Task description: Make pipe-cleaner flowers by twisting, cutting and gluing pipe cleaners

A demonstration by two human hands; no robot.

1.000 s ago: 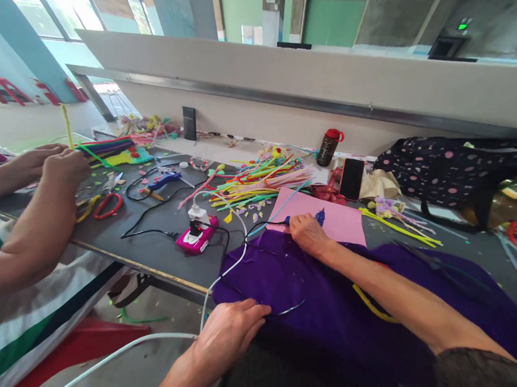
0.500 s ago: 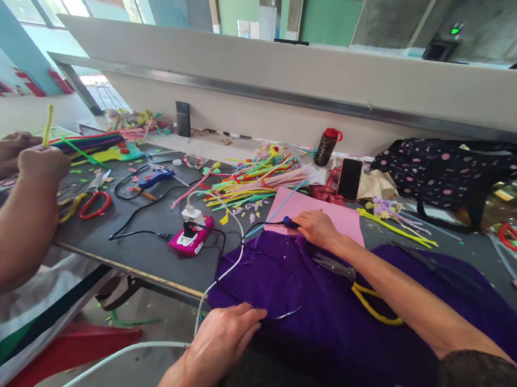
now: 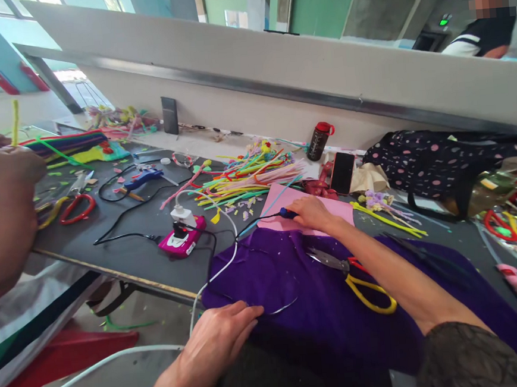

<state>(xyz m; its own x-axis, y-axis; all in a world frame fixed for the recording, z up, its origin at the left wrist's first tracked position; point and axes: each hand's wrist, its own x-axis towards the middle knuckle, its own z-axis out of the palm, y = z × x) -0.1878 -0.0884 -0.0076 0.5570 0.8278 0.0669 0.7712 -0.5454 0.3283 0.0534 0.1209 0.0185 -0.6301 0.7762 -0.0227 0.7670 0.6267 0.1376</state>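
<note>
Holding one blue tool, right hand; left hand narrow by one thin wire, grip unclear; one scissors pair, right hand's five o'clock.

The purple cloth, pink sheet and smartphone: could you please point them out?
Purple cloth point(image 3: 318, 302): head view, bare middle.
Pink sheet point(image 3: 342, 209): head view, upper right corner.
Smartphone point(image 3: 342, 173): head view, dark screen.

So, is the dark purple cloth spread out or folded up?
Spread, though wrinkled: the dark purple cloth reaches from the left hand past the right forearm.
</note>
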